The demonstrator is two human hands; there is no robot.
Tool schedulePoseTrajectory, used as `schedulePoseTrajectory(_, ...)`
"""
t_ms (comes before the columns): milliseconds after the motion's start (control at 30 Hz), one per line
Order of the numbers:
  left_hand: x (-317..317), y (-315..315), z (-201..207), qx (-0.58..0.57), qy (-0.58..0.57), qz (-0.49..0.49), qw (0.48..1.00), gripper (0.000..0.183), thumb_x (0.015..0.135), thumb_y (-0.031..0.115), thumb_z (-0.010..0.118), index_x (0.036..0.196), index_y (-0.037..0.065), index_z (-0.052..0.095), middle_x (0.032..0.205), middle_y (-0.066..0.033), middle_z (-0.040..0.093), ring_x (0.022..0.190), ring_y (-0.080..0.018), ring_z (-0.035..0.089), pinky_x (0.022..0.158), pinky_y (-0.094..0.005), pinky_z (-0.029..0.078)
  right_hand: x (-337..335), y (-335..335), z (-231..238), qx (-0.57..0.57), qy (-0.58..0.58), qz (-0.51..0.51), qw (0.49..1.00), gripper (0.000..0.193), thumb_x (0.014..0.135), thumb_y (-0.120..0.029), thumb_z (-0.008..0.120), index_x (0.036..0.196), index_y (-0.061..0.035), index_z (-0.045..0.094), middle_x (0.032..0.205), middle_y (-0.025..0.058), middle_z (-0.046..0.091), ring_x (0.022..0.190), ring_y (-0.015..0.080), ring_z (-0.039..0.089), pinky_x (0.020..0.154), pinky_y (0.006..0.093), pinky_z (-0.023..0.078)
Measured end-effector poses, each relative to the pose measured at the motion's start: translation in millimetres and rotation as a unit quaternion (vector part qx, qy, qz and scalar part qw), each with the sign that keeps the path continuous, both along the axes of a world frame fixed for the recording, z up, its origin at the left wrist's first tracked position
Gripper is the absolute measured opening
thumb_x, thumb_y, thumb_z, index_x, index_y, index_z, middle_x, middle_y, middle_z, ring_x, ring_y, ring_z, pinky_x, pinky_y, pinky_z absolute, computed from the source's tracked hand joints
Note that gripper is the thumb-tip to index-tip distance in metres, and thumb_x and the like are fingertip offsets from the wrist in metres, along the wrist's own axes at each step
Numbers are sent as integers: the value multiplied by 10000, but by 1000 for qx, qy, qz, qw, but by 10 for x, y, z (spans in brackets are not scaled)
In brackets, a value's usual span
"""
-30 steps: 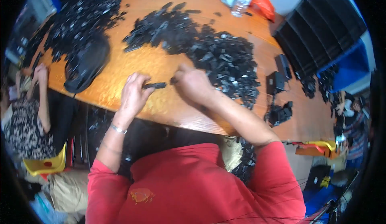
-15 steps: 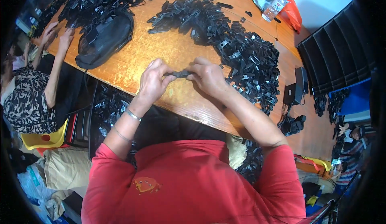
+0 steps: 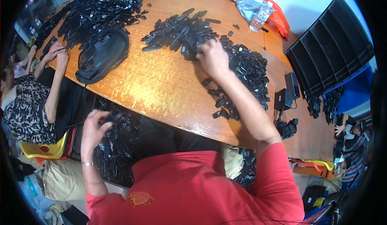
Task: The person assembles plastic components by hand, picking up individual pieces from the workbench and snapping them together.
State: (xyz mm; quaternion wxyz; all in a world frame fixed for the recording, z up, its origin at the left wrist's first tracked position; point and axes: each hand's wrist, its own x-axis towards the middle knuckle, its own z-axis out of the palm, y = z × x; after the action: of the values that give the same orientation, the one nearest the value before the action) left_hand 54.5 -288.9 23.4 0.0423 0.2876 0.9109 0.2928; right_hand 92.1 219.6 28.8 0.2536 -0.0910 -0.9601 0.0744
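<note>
Reaches with the right hand (image 3: 213, 58) to a pile of small, slotted black plastic parts (image 3: 250, 65) on the scuffed, shiny wooden table (image 3: 153, 83), with fingers bent inward; cannot tell if gripping any. Holds the left hand (image 3: 93, 131), with thumb and fingertips parted, over a lower heap of like parts (image 3: 117, 154) under the table edge. Has, farther off, a soft black bag (image 3: 100, 61), a clear bottle (image 3: 261, 18), a crinkled red bag (image 3: 280, 21) and a smooth blue bin (image 3: 356, 94) with parts beside its mouth.

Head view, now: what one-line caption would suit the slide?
Right hand over the black parts on the table; left hand open near more parts below the table edge.
</note>
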Motion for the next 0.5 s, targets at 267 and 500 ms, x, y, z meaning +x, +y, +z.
schedulePoseTrajectory(267,195,127,-148,77,-49,71,993,282,906,-44,796,1187,-29,764,1014,-139,734,913,-240,749,847,-340,589,-346,20,-143,-39,-133,-47,989,567,947,-273,843,1476,-136,693,1388,189,690,1349,387,629,1088,529,519)
schedulePoseTrajectory(500,-49,1176,-115,154,56,-25,986,161,959,2,765,1119,-19,767,995,-134,740,895,-260,751,797,-350,587,5,-280,-159,-55,-112,174,977,310,979,-141,765,1281,-71,770,1113,163,733,1038,407,722,914,503,573)
